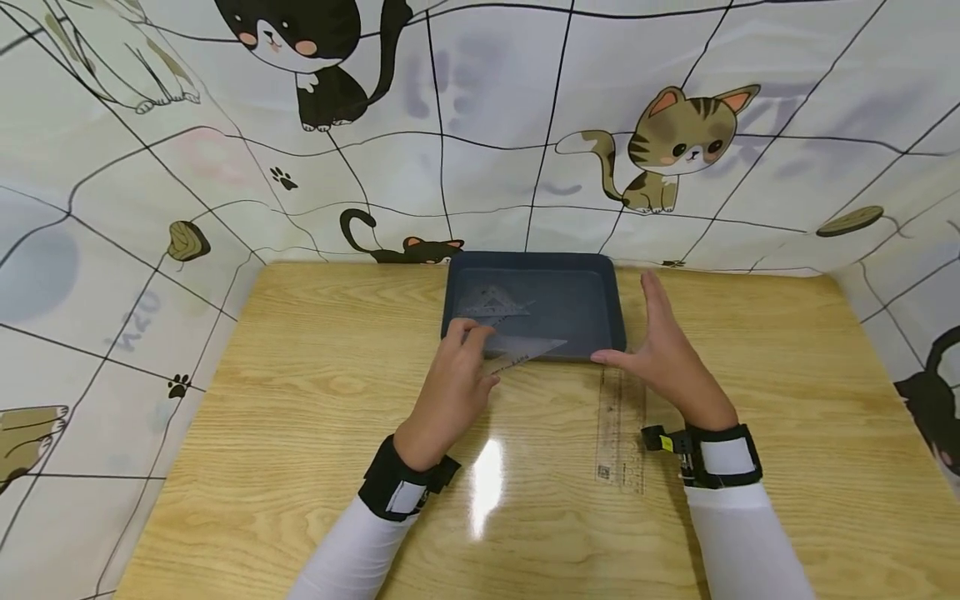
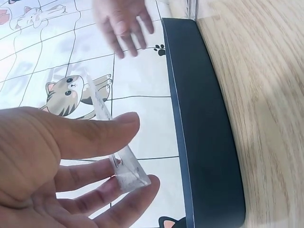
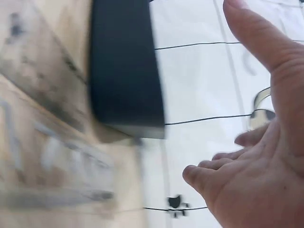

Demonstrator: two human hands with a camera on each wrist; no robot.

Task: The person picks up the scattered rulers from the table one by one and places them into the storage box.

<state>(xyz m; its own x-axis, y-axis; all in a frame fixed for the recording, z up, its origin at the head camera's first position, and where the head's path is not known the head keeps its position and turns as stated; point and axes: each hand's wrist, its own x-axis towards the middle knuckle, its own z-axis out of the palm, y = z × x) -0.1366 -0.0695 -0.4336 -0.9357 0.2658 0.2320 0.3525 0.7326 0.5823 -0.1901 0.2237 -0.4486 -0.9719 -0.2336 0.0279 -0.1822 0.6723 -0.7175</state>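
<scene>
My left hand pinches a clear plastic set square between thumb and fingers, over the front edge of a dark blue tray. In the left wrist view the set square appears nearly edge-on. Inside the tray, toward its left, lies another clear triangular set square, partly covered by my left hand's fingers. My right hand holds nothing; its thumb and fingers are spread beside the tray's front right corner. Whether the thumb touches the rim I cannot tell.
A clear straight ruler lies on the wooden table, in front of the tray's right end and left of my right wrist. Behind the tray and table rises a white sheet printed with cats and grid lines.
</scene>
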